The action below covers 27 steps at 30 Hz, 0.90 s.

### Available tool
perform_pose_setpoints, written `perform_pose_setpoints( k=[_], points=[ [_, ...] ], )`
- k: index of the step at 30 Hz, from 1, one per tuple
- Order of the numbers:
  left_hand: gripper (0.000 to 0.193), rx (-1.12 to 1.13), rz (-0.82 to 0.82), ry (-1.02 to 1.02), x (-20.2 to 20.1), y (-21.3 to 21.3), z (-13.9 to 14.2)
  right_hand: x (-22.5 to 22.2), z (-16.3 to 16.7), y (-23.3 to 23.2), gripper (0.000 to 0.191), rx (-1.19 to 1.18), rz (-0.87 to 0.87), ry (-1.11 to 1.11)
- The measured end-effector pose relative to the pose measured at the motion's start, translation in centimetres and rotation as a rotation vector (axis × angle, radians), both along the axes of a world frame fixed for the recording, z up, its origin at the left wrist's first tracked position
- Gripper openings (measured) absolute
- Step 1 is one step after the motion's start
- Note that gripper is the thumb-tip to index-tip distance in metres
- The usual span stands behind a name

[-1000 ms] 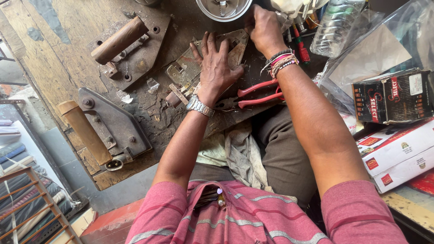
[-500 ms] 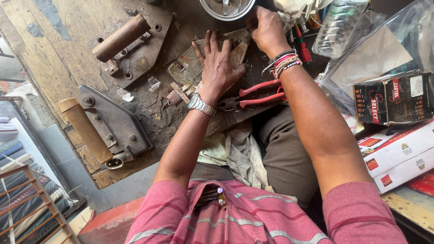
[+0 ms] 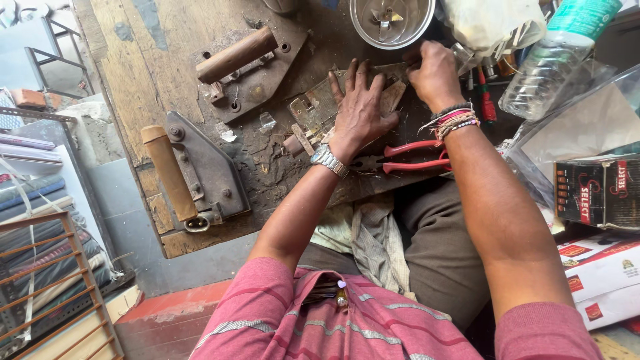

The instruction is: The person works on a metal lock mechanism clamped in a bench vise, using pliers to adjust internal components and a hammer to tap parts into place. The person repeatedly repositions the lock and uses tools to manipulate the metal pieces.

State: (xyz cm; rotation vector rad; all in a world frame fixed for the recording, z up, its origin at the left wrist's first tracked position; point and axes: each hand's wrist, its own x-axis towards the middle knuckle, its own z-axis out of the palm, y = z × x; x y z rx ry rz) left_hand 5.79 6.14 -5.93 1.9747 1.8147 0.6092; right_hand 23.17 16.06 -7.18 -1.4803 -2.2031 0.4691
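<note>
Flat and spread, my left hand (image 3: 360,110) presses palm-down on the metal plate (image 3: 320,107), fingers fanned wide and closed around nothing. My right hand (image 3: 435,73) sits curled at the plate's far right corner, fingers bent tight on its edge; whether they pinch anything small there I cannot tell, as my knuckles hide it. The plate lies on the bench (image 3: 133,73), under both hands, with grit and scraps around it.

Just right of the plate, beneath my left wrist and touching neither hand, lie red-handled pliers (image 3: 413,157). Beyond the plate, close to my right hand, stands a round steel bowl (image 3: 392,21). Left of the plate is a metal bracket with a brown roller (image 3: 237,55), and nearer me, further left, a second bracket with a tan roller (image 3: 170,173). Well right of the plate lies a clear plastic bottle (image 3: 560,57), with red-tipped screwdrivers (image 3: 485,100) between it and my right wrist.
</note>
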Motion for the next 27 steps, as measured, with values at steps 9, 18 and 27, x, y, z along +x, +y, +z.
perform_pose_setpoints(
  k=[9, 18, 27],
  points=[
    [0.082, -0.027, -0.014, 0.011, 0.0, 0.1, 0.1, -0.9, 0.0, -0.6, 0.025, -0.065, -0.071, -0.074],
    [0.085, -0.054, -0.007, 0.007, -0.1, 0.2, 0.4, -1.8, 1.5, -1.6, 0.028, -0.037, -0.101, -0.067],
    [0.087, -0.102, -0.019, 0.046, -0.3, 0.8, -0.5, -0.4, 4.0, -2.2, 0.03, -0.32, -0.001, -0.46]
  ],
)
